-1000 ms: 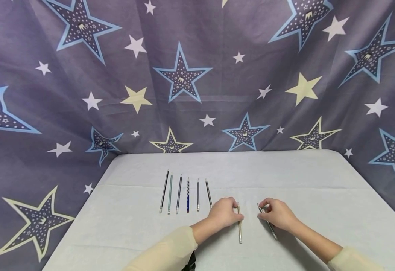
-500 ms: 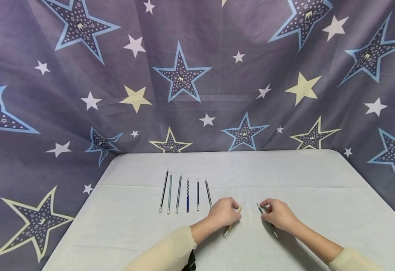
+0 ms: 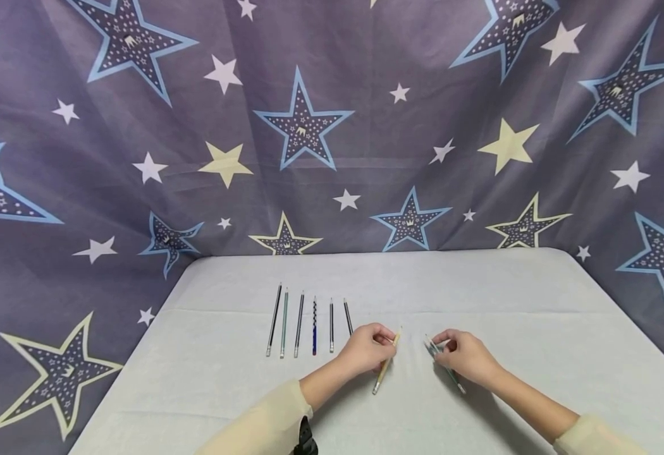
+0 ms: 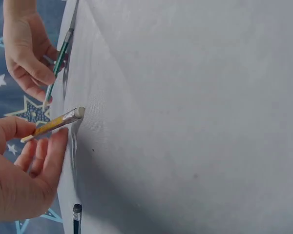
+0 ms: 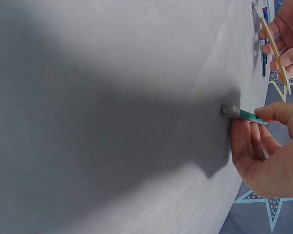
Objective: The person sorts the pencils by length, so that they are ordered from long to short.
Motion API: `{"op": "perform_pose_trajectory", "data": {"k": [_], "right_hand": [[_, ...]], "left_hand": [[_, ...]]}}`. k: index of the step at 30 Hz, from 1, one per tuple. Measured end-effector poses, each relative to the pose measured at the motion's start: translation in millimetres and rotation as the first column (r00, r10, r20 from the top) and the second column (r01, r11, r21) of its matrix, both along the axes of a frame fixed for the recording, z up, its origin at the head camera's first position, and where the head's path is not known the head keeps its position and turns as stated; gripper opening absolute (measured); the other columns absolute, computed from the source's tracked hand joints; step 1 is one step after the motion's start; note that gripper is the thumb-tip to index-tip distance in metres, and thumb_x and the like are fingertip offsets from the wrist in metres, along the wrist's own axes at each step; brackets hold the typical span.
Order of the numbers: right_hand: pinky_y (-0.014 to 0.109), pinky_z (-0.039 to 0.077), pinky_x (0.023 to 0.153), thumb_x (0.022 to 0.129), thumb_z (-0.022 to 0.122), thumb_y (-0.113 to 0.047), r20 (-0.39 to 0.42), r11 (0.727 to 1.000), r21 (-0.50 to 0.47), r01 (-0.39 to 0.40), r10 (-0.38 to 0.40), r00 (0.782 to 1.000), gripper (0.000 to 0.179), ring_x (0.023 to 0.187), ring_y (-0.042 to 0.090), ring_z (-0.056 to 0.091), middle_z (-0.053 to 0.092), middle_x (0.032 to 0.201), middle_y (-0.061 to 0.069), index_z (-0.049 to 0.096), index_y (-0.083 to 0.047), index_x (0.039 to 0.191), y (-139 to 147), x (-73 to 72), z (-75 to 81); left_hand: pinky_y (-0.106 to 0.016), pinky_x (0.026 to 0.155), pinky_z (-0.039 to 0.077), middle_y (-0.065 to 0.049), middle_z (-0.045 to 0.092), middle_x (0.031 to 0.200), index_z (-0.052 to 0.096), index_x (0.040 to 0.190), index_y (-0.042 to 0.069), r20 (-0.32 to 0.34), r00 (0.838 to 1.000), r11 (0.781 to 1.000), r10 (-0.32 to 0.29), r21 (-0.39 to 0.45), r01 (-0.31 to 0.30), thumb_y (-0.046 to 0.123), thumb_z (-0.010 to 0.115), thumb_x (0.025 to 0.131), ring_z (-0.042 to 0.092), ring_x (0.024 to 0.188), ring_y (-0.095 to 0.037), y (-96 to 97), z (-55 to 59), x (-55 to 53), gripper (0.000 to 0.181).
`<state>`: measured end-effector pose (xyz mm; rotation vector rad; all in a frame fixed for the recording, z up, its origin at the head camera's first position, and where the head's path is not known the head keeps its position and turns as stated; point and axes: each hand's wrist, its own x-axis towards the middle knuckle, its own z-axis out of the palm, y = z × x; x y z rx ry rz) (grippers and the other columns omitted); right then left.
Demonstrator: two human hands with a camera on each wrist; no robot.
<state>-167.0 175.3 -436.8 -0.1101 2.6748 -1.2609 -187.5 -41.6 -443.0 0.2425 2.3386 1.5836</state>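
Observation:
In the head view my left hand (image 3: 368, 349) pinches a yellow pencil (image 3: 386, 366) between thumb and fingers, its white eraser end slanting toward me. The left wrist view shows that eraser (image 4: 78, 112) from close by. To the right, my right hand (image 3: 471, 359) holds a green pencil (image 3: 454, 379), point away from me and eraser end near. Fingers cover the middle of it. A gap of bare cloth separates the two hands. Left of them several pencils lie side by side, among them a blue patterned one (image 3: 314, 335) and a teal one (image 3: 284, 322).
A white cloth covers the table (image 3: 480, 284). The rightmost dark pencil (image 3: 347, 315) of the row is partly hidden behind my left hand. A purple curtain (image 3: 366, 151) with stars hangs along the table's back and sides.
The yellow pencil has turned from nearly straight to slanted, and my left hand has moved slightly left and away with it. My right hand has shifted only slightly, still holding the green pencil.

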Motion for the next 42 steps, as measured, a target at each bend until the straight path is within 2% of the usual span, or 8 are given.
{"op": "perform_pose_trajectory", "data": {"k": [4, 7, 11, 17, 26, 35, 42], "right_hand": [[0.026, 0.044, 0.048, 0.085, 0.06, -0.007, 0.028, 0.996, -0.093, -0.011, 0.014, 1.0, 0.029, 0.055, 0.014, 0.047, 0.056, 0.074, 0.005, 0.058, 0.004, 0.113, -1.7, -1.3, 4.0], [0.029, 0.05, 0.051, 0.086, 0.059, -0.005, 0.063, 0.982, -0.188, 0.001, 0.011, 0.998, 0.032, 0.059, 0.016, 0.051, 0.056, 0.077, 0.007, 0.055, 0.006, 0.116, -2.7, -4.4, 8.6], [0.029, 0.053, 0.054, 0.086, 0.061, -0.005, 0.102, 0.954, -0.296, 0.035, -0.004, 0.995, 0.039, 0.059, 0.013, 0.052, 0.055, 0.076, 0.004, 0.051, 0.009, 0.12, -3.3, -10.7, 17.0], [0.028, 0.057, 0.061, 0.084, 0.064, -0.009, 0.121, 0.921, -0.381, 0.083, -0.039, 0.992, 0.047, 0.062, 0.008, 0.056, 0.055, 0.077, -0.001, 0.048, 0.008, 0.125, -2.8, -16.2, 26.1], [0.031, 0.059, 0.065, 0.085, 0.064, -0.008, 0.131, 0.905, -0.416, 0.091, -0.04, 0.991, 0.05, 0.062, 0.007, 0.055, 0.054, 0.077, -0.002, 0.046, 0.008, 0.128, -3.1, -16.2, 26.0], [0.029, 0.058, 0.063, 0.084, 0.064, -0.007, 0.136, 0.904, -0.419, 0.09, -0.036, 0.99, 0.049, 0.063, 0.009, 0.055, 0.054, 0.076, -0.002, 0.046, 0.008, 0.127, -4.9, -15.8, 21.7], [0.031, 0.057, 0.063, 0.085, 0.064, -0.009, 0.143, 0.912, -0.402, 0.078, -0.021, 0.989, 0.049, 0.065, 0.011, 0.055, 0.054, 0.077, -0.001, 0.047, 0.007, 0.127, -7.8, -15.2, 17.4]], "left_hand": [[-0.029, 0.049, 0.056, -0.003, 0.058, 0.079, 0.063, 0.097, 0.002, 0.056, 0.998, 0.995, 0.041, 0.093, -0.046, 0.002, 0.063, 0.078, 0.056, 0.054, -0.012, -0.5, 1.0, -0.6, 0.018], [-0.03, 0.053, 0.059, -0.004, 0.058, 0.081, 0.061, 0.099, 0.001, 0.091, 0.992, 0.982, 0.082, 0.163, -0.096, 0.0, 0.065, 0.079, 0.058, 0.056, -0.013, -0.7, 2.3, -2.4, 0.021], [-0.032, 0.057, 0.06, -0.004, 0.056, 0.084, 0.059, 0.107, 0.002, 0.105, 0.986, 0.963, 0.128, 0.224, -0.149, 0.0, 0.067, 0.08, 0.061, 0.061, -0.013, -0.9, 4.5, -4.4, 0.028], [-0.034, 0.058, 0.06, -0.004, 0.057, 0.085, 0.056, 0.113, 0.002, 0.107, 0.983, 0.942, 0.147, 0.286, -0.173, 0.001, 0.067, 0.081, 0.064, 0.063, -0.013, 0.1, 6.4, -4.5, 0.035], [-0.035, 0.058, 0.06, -0.005, 0.059, 0.087, 0.055, 0.114, 0.002, 0.109, 0.979, 0.932, 0.173, 0.303, -0.198, 0.002, 0.067, 0.081, 0.061, 0.062, -0.011, 2.6, 7.1, -3.0, 0.036], [-0.034, 0.059, 0.06, -0.006, 0.059, 0.088, 0.054, 0.115, 0.001, 0.108, 0.978, 0.934, 0.179, 0.294, -0.204, 0.001, 0.066, 0.082, 0.061, 0.064, -0.012, 2.9, 6.0, -4.6, 0.036], [-0.03, 0.059, 0.06, -0.005, 0.059, 0.088, 0.055, 0.115, 0.003, 0.127, 0.977, 0.933, 0.174, 0.298, -0.204, 0.003, 0.067, 0.081, 0.063, 0.065, -0.012, 1.1, 4.2, -10.5, 0.036]]}}
